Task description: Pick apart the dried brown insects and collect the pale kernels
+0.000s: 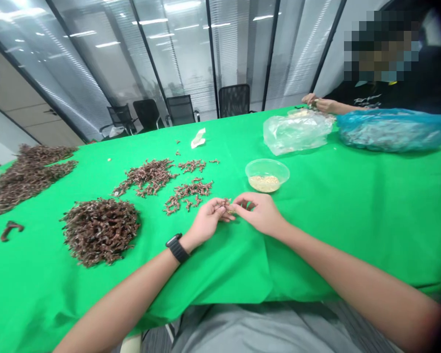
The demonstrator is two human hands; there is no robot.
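Observation:
My left hand [210, 218], with a black watch on its wrist, pinches a small brown figure-like piece [226, 202] above the green cloth. Right beside it, the fingers of my right hand [259, 211] are closed in a pinch at the same piece. Something tiny and yellowish [231, 211] shows between the fingertips, too small to name. Just beyond my hands stands a clear plastic bowl [267, 169] with small pale-gold bits [264, 184] at its bottom. Loose brown pieces [189, 193] lie to the left of my hands.
A dense brown heap [102, 230] sits on the left, with a larger pile [25, 176] farther left. Another cluster [150, 176] lies mid-table. A clear bag [297, 132] and a blue bag [393, 130] lie at the back right, near a co-worker's hands [321, 104]. Chairs [234, 100] stand beyond.

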